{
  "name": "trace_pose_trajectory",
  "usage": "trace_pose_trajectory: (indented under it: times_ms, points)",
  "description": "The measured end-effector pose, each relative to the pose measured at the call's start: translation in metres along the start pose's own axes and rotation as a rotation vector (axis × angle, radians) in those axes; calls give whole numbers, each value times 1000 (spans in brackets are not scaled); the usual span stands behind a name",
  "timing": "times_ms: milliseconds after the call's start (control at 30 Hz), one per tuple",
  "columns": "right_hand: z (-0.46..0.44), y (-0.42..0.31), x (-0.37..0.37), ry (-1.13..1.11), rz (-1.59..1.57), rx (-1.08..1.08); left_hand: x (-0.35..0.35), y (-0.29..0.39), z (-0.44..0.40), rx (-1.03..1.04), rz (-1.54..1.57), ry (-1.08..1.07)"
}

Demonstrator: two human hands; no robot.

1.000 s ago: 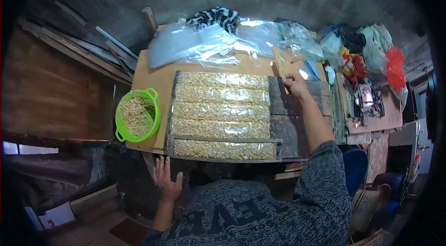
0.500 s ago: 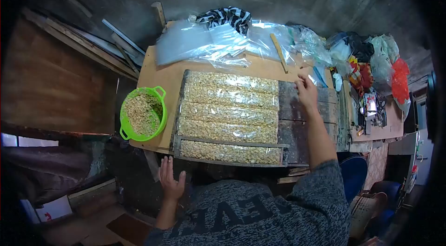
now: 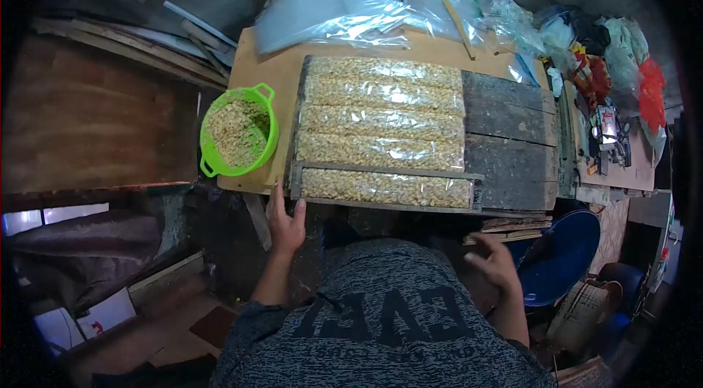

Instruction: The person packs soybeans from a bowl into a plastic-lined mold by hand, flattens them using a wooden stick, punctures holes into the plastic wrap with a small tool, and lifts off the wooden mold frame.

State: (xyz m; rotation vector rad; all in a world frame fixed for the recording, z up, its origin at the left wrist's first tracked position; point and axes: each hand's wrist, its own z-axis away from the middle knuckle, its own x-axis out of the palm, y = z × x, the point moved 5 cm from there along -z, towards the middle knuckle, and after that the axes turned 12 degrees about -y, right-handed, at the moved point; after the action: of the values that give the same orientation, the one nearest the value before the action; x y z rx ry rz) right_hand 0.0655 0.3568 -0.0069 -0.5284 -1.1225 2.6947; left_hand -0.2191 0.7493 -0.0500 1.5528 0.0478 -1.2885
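Observation:
My left hand (image 3: 285, 227) is open, fingers pointing up and thumb apart, close to the left front corner of a narrow wooden frame (image 3: 480, 194). Whether it touches the corner I cannot tell. Within the frame lies one clear plastic-wrapped strip (image 3: 384, 187) of pale, flake-like grain. Behind it, several similar wrapped strips (image 3: 381, 121) lie side by side on a dark plank board (image 3: 509, 143). My right hand (image 3: 496, 263) hangs empty in front of the table's edge, its fingers loosely curved and apart. Left of the strips, a lime-green basin (image 3: 274, 128) holds loose grain (image 3: 234, 132).
Clear plastic sheets (image 3: 307, 18) cover the back of the table (image 3: 253, 66), with a thin wooden stick (image 3: 459, 29) on them. Plastic bags (image 3: 622, 58) are heaped at the back right. A blue round container (image 3: 564, 260) stands below, right of my right hand.
My right hand has moved from above the board down and back toward my body. My left hand has come slightly up beside the frame's corner. The view has tilted down.

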Motion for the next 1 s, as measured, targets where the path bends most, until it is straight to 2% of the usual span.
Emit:
trace_pose_trajectory:
  times_ms: [33, 67, 100, 133, 267, 533, 1000]
  points:
    - [-2, 8, -8, 104, -135, -5, -1, 5, 1, -21, -3, 7]
    - [-8, 7, -20, 243, -1, -68, -1, 6, 0, -27, -16, 13]
    - [-16, 11, -25, 331, -96, -148, -1, 5, -1, -6, 7, 0]
    - [-23, 15, -30, 440, -52, -122, 0, 3, -1, 16, 30, -13]
    - [-53, 18, -28, 478, -57, -146, 3, -10, -1, -85, 79, 34]
    - [-79, 15, -14, 486, -20, -155, 4, -14, -6, -65, 62, -59]
    - [-76, 18, -14, 499, -41, -189, 1, -13, -7, -15, 83, -55]
